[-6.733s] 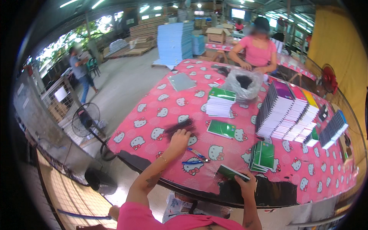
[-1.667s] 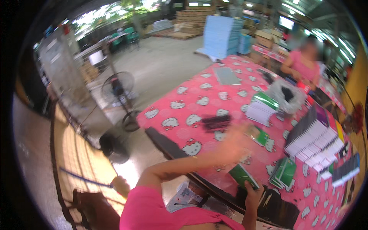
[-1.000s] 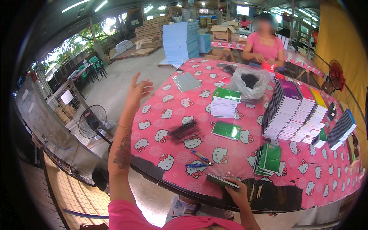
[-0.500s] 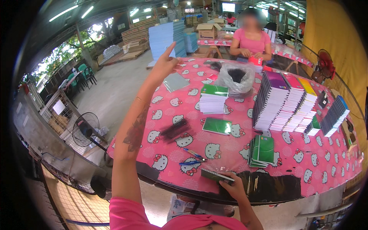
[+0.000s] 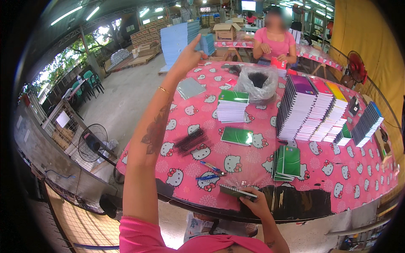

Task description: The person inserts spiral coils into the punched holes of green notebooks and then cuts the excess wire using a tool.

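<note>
My right hand point(image 5: 258, 204) is closed on a dark spiral notebook point(image 5: 233, 191) at the table's near edge, its wire binding along the upper side. Raised over the far left of the table, my left hand point(image 5: 190, 58) holds nothing; its index finger is stretched out and the other fingers are partly bent. Beyond the held notebook lie pens point(image 5: 209, 171) and a bundle of black spiral wires point(image 5: 190, 141). A green notebook point(image 5: 237, 135) lies near the middle, with a stack of green-topped notebooks point(image 5: 233, 107) behind it. To the right rests a small pile of green spiral notebooks point(image 5: 288, 162).
Tall notebook stacks point(image 5: 297, 107) stand at the right, with a blue-covered stack point(image 5: 366, 124) beyond. A plastic bag point(image 5: 258, 86) holds black material. Across the table, a person in pink point(image 5: 275, 40) handles a red notebook. A fan point(image 5: 93, 142) stands left of the table.
My left hand has shifted slightly up and to the right, its index finger still extended. My right hand keeps hold of the notebook. The person opposite has lifted one hand from the red notebook.
</note>
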The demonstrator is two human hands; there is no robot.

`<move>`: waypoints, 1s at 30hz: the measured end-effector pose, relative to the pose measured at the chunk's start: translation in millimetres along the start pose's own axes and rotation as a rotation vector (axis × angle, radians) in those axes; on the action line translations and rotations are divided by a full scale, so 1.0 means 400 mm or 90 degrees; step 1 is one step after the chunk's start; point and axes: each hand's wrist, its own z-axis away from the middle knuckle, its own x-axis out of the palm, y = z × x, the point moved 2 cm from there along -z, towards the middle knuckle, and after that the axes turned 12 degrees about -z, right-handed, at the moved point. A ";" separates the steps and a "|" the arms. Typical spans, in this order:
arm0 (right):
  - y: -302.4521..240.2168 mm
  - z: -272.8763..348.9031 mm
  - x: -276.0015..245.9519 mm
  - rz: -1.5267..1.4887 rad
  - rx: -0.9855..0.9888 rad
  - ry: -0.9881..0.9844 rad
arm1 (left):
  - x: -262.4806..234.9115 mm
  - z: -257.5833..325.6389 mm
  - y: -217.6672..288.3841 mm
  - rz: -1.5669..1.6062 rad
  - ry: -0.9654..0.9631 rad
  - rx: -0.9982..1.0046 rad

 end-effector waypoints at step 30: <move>0.007 0.003 0.005 0.041 0.013 0.050 | 0.470 0.915 -0.026 -0.370 -0.210 0.346</move>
